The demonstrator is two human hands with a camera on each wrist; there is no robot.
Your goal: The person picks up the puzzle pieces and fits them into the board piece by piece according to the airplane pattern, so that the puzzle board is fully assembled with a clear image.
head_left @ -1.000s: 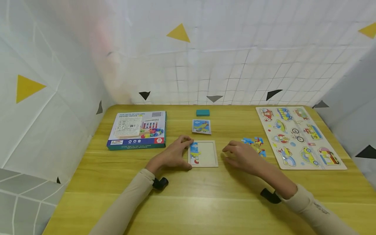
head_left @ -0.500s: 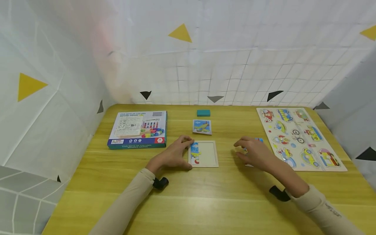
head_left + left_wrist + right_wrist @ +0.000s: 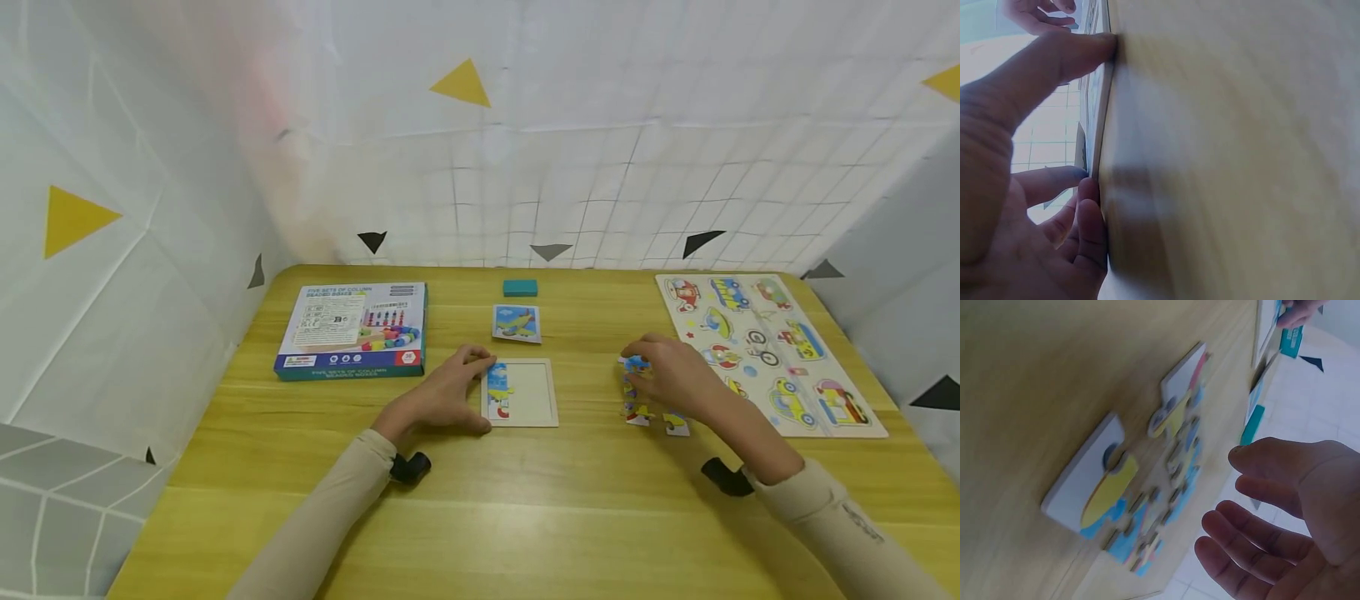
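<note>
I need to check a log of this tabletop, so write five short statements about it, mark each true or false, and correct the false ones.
1. The airplane card lies between the teal block and the puzzle frame. True.
2. The puzzle frame is completely filled. False: its right part is bare.
3. The left hand touches the puzzle frame, while the right hand is over the loose pieces. True.
4. The loose pieces lie left of the puzzle frame. False: they lie right of it.
5. The bead toy box lies left of the puzzle frame. True.
</note>
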